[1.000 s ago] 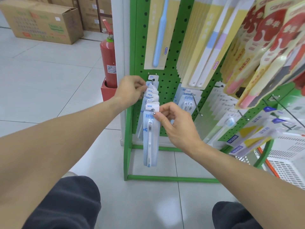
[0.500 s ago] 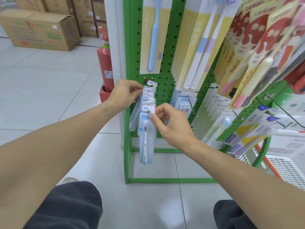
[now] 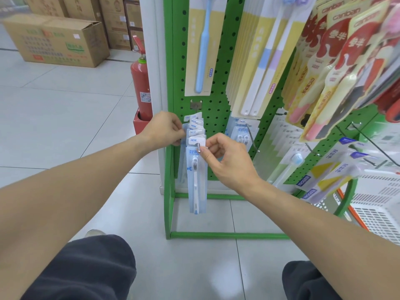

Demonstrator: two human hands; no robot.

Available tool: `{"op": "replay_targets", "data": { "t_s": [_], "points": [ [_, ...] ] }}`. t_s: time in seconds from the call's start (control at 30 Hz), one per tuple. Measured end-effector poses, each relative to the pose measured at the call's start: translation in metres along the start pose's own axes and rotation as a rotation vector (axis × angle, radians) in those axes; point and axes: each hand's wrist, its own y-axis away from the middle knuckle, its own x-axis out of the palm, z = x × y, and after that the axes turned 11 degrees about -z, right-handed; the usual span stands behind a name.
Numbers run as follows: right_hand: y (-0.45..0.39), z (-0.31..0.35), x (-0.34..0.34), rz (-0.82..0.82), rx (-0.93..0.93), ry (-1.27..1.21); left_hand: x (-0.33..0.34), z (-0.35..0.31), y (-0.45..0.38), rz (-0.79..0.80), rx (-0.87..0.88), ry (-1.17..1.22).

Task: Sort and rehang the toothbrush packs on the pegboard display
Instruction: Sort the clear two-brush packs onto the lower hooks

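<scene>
Rehanging front pack (image 3: 196, 178) at 12 o'clock | right hand (image 3: 225, 161) pinching hook tip (image 3: 199, 148) | left hand (image 3: 165, 128) gripping rear packs (image 3: 194, 126) | next: seat header past tip

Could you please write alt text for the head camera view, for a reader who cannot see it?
A person's left hand and right hand pinch a row of pale blue toothbrush packs on a hook of a green pegboard. A red fire extinguisher stands left of it.

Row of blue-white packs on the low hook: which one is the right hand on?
The frontmost pack, at the hook's tip. The right hand pinches its white "NEW" header; it alone hangs in full view. The left hand holds the packs behind it.
</scene>
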Motion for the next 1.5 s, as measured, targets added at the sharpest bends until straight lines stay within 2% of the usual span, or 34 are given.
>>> {"op": "replay_targets", "data": {
  "t_s": [0.13,0.33,0.43,0.6,0.73,0.97,1.03,1.13,1.2,1.33,1.5],
  "points": [
    [-0.004,0.001,0.004,-0.014,0.001,0.024,-0.021,0.006,0.006,-0.029,-0.041,-0.039],
    [-0.015,0.001,0.015,-0.081,0.052,0.056,-0.062,0.018,0.017,0.139,-0.066,0.066],
    [-0.020,0.001,0.020,-0.116,0.069,0.071,-0.075,0.016,0.021,0.191,-0.018,0.087],
    [-0.026,-0.002,0.025,-0.173,0.104,0.073,-0.086,0.003,0.026,0.094,0.065,0.153],
    [-0.027,-0.006,0.027,-0.178,0.100,0.115,-0.094,-0.001,0.026,0.095,0.140,0.117],
    [-0.019,-0.012,0.027,-0.053,0.173,0.197,-0.084,-0.021,0.060,0.145,0.318,-0.076],
    [-0.017,-0.011,0.022,0.043,0.210,0.268,-0.076,-0.024,0.079,0.176,0.291,-0.055],
    [-0.004,-0.001,0.009,0.288,0.310,0.314,-0.060,-0.020,0.107,0.233,0.173,0.020],
    [0.007,0.009,0.000,0.410,0.381,0.194,-0.050,-0.016,0.119,0.261,0.110,0.051],
    [0.022,0.026,-0.019,0.531,0.412,-0.125,-0.034,-0.018,0.131,0.249,0.045,0.142],
    [0.036,0.028,-0.052,0.441,0.482,-0.338,-0.009,-0.031,0.145,0.311,-0.004,0.265]
  ]
}}
